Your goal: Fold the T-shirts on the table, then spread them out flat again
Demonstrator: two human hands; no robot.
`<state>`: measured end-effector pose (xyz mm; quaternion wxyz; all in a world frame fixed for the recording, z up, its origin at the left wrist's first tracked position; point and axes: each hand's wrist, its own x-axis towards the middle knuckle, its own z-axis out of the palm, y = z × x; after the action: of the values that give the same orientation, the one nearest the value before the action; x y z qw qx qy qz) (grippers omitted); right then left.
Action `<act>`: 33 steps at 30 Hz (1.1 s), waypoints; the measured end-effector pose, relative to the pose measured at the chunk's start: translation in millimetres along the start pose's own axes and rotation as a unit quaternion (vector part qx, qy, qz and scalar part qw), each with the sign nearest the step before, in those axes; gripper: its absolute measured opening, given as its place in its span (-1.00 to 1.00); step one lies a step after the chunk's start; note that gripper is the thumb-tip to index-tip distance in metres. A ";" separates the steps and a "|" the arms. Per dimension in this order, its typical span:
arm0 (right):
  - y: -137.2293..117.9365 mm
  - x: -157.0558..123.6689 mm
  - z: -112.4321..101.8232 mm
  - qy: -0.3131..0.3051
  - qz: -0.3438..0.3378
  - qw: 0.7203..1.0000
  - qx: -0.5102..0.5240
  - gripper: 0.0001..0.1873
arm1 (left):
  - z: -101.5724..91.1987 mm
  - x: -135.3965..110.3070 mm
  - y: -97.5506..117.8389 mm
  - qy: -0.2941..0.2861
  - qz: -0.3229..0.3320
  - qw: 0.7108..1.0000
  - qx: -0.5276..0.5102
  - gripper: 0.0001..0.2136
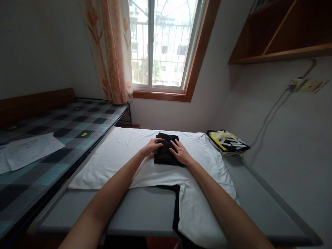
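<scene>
A small folded black cloth [168, 154] lies on a white T-shirt [114, 159], which is spread across a grey table. My left hand [152, 146] rests at the cloth's left edge, its fingers reaching over the top, slightly bent and apart. On the right part of the cloth, my right hand [181, 152] lies with its fingers spread flat. One white sleeve [197, 214] extends toward me, and a strip of black fabric [176, 211] shows along its left edge. My right forearm covers part of the shirt.
A folded black, yellow and white garment [228, 141] sits at the table's far right corner. To the left stands a bed with a checked mattress [64, 116], papers [33, 150] on it. The grey table [145, 211] meets the wall at right; a shelf [285, 52] overhangs there.
</scene>
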<state>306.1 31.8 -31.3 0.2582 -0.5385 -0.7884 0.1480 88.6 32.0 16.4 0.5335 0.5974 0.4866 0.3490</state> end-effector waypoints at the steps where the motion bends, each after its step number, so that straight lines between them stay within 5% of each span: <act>1: -0.6 0.2 1.1 -0.002 -0.002 1.000 -0.012 -0.25 | -0.7 0.5 -0.8 0.005 0.001 1.000 -0.001 -0.56; 9: -6.8 5.3 0.4 -0.013 -0.034 0.998 -0.060 -0.33 | -0.4 13.2 -14.8 0.070 0.041 0.997 -0.009 -0.69; 12: -13.7 6.2 -1.8 -0.034 -0.039 0.996 -0.074 -0.33 | -3.0 16.8 -20.0 0.125 0.047 0.987 0.089 -0.76; 17: -26.4 -6.2 -11.1 -0.035 -0.060 0.995 -0.065 -0.28 | -5.1 14.8 -30.0 0.214 0.144 0.905 0.340 -0.73; 21: -24.6 -29.5 -22.7 -0.053 -0.119 0.991 -0.034 -0.06 | -3.0 16.4 -35.7 0.182 0.142 0.893 0.386 -0.56; 24: -17.9 -42.4 -33.3 -0.058 -0.079 0.995 -0.014 0.00 | -3.5 19.4 -37.4 0.158 0.136 0.896 0.393 -0.50; 29: -8.3 -44.0 -50.3 -0.063 -0.062 0.996 0.032 -0.33 | -7.6 23.3 -38.2 0.161 0.138 0.905 0.370 -0.50; 33: 12.9 -40.7 -58.8 0.041 -0.023 0.998 0.045 -0.63 | -8.8 25.7 -37.6 0.171 0.134 0.920 0.326 -0.52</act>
<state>361.1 -3.5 0.4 0.3172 -0.5139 -0.7819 0.1550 79.8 57.5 -21.3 0.1658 0.7291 0.5726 0.3362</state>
